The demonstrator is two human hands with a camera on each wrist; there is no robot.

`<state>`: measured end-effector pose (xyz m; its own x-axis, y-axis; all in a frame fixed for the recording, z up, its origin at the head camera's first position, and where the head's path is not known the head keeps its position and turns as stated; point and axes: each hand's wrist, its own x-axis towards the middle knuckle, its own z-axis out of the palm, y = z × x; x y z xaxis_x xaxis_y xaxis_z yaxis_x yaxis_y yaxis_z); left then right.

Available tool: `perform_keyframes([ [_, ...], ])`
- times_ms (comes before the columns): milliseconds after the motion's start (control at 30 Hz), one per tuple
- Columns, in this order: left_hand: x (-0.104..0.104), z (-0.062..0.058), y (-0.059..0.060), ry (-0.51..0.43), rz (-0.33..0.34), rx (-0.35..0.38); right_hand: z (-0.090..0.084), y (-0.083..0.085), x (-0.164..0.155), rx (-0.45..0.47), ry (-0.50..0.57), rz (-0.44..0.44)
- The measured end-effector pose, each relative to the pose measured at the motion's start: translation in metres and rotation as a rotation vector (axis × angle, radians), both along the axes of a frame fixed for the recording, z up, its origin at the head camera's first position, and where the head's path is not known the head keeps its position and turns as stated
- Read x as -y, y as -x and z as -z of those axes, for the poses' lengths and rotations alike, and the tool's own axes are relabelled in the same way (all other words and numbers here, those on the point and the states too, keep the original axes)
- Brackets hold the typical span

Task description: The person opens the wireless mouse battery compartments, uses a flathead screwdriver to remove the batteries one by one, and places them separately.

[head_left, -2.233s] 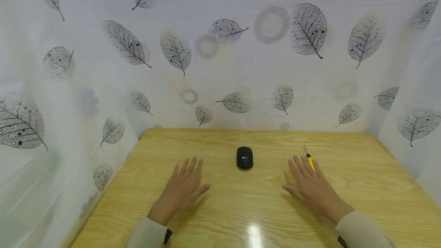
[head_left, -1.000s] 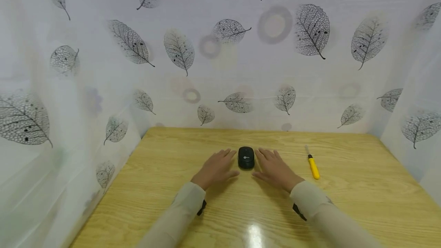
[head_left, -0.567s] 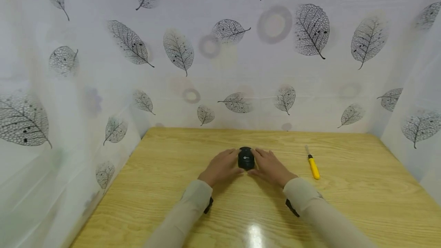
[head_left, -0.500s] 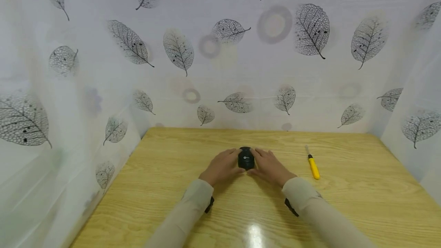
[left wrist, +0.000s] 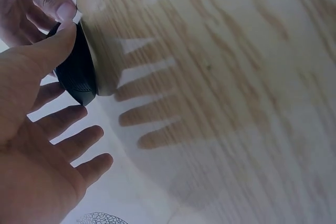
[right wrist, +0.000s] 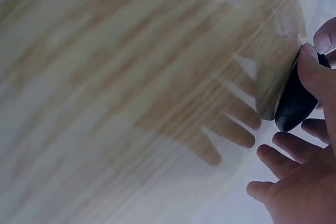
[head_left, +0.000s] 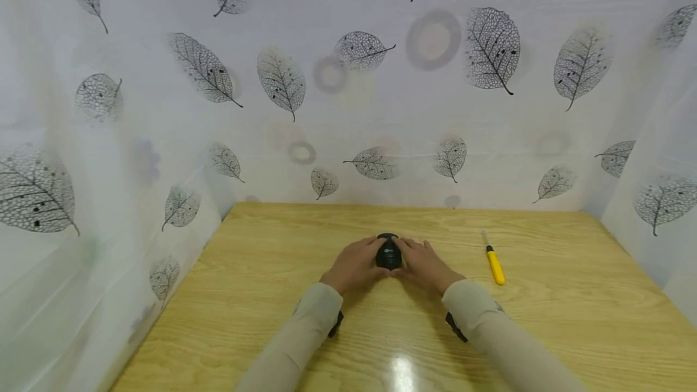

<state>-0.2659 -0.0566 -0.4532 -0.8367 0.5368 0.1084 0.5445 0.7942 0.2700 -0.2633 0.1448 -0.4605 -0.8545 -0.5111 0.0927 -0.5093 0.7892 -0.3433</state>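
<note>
Gripping black mouse [head_left: 389,254] between left hand [head_left: 355,264] and right hand [head_left: 427,265], with thumbs against near end, fingertips at sides and outer fingers spread.

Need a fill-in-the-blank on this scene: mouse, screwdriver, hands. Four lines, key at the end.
1. The left hand and right hand both hold the mouse, whose color is ____.
2. In the head view, the screwdriver lies on the table to the ____ of the mouse.
3. The screwdriver's handle is mostly ____ in color.
4. The number of hands touching the screwdriver is ____.

Missing words: black; right; yellow; zero.
</note>
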Motion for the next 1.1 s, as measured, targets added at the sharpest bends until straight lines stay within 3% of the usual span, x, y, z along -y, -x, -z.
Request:
perform_keyframes([
  [600, -0.0041, 0.0012, -0.001, 0.002, -0.032, 0.02, 0.002, -0.0024, 0.0002, 0.013, 0.037, 0.012],
  [933, -0.0052, 0.0022, -0.0014, 0.073, -0.013, -0.072, 0.0022, -0.0044, -0.0016, 0.043, 0.019, 0.002],
  [1100, -0.0061, -0.0019, -0.006, 0.106, -0.011, -0.071, 0.0025, -0.0052, -0.0026, 0.048, 0.016, 0.008],
])
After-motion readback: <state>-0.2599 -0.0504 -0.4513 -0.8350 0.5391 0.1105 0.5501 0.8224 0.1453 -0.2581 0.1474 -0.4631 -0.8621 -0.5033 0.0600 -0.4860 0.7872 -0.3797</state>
